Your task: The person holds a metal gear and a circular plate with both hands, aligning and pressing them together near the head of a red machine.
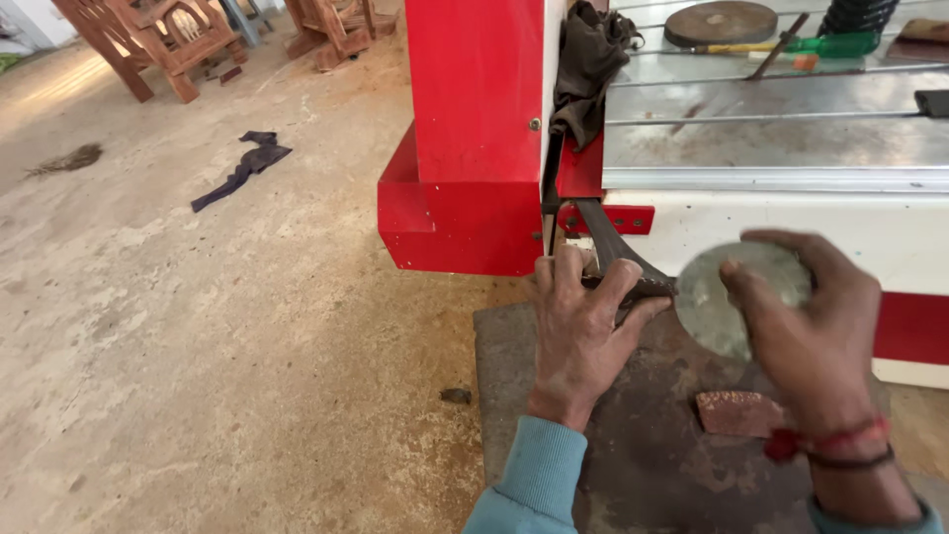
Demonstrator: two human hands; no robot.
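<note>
Two hands work low beside a red machine [474, 129]. Left hand [578, 326] has its fingers closed on one dark wrench [618, 259]; right hand [811, 326] has its fingers clamped around one grey round disc [717, 307], touching the wrench head. Below lie one rusty floor plate [643, 465] and one brown sandpaper piece [739, 412]. On the desk [771, 138] above rests one second disc [720, 22].

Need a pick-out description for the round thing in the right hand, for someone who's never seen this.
Start at the big red and white machine, then drop to the dark mat on the floor at its base. Above that mat, the right hand grips a flat, round, dull grey metal disc. It differs from the dark curved wrench in the left hand and from the brown rectangular block lying on the mat.
</note>
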